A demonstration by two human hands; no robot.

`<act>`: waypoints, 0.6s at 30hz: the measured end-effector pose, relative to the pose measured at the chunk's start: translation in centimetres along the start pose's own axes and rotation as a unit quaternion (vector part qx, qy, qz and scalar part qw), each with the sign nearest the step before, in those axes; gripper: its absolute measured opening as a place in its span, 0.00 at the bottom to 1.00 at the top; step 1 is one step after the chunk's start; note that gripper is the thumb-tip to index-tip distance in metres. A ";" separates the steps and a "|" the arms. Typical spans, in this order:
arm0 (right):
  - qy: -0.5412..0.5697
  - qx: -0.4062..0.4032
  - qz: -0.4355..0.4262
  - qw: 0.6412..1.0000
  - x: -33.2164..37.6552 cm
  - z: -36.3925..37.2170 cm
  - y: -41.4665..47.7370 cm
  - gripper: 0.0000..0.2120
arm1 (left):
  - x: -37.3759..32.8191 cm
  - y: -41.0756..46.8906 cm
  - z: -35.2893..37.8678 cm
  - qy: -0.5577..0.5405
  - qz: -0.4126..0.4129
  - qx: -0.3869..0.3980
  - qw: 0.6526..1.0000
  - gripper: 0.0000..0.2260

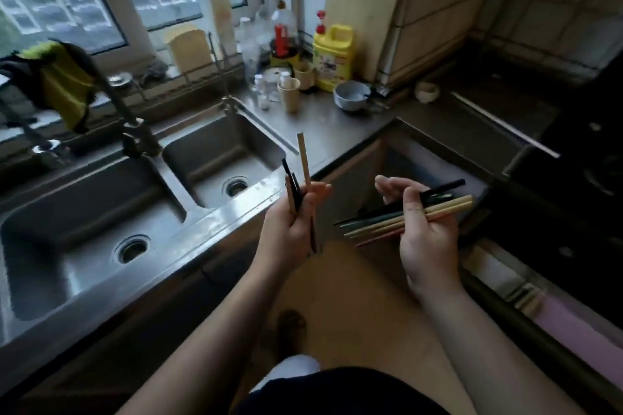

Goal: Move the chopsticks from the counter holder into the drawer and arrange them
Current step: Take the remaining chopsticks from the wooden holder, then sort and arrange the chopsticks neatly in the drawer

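The right-hand grip (pixel 423 229) has its fingers curled under and its thumb across a flat sheaf of black, green and pale wooden chopsticks (pixel 448 207). It pinches them near mid-length, so both ends stick out level. The left-hand grip (pixel 290 229) closes round a smaller upright bunch of dark and tan wooden chopsticks (pixel 303 158), one tan stick standing taller than the rest. These are light, stiff, smooth rods (the lacquered dark ones likely slicker than the bare wood), so a loose hold would probably let them fan out or slide lengthways. Holding them around the middle with ends evened seems the safest way. Both bunches hang in the air in front of the grey steel desk (pixel 323 125). The right one is above what looks like the open grey drawer (pixel 438 165), and the steel double sink (pixel 232 158) lies to the left.
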State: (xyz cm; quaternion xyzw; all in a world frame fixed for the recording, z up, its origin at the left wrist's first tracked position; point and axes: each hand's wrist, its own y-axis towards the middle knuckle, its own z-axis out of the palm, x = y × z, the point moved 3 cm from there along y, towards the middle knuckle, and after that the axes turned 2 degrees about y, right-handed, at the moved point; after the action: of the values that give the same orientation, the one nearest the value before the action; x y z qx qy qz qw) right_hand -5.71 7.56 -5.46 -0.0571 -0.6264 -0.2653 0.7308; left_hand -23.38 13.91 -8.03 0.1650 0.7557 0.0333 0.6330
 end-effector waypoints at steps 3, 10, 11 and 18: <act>-0.027 -0.063 -0.013 0.998 0.5 -6.7 -0.1 0.13 | -0.5 0.4 6.6 -0.016 -0.003 0.071 0.997 0.11; -0.095 -0.217 -0.012 0.971 0.9 -21.6 -0.6 0.12 | -1.0 1.0 22.9 -0.057 -0.028 0.244 0.968 0.11; -0.100 -0.237 -0.013 0.966 0.8 -23.8 -0.5 0.13 | -0.9 1.3 25.4 -0.061 -0.030 0.261 0.963 0.11; -0.151 -0.337 0.043 0.928 1.1 -37.4 2.0 0.14 | -1.0 3.0 42.3 -0.064 -0.043 0.378 0.922 0.11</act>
State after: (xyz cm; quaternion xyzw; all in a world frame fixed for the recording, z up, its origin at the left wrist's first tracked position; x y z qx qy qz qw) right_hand 28.36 -6.63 -11.76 -0.3667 -0.6000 -0.4173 0.5757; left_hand 18.33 9.74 -14.64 0.3616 0.6761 -0.2927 0.5713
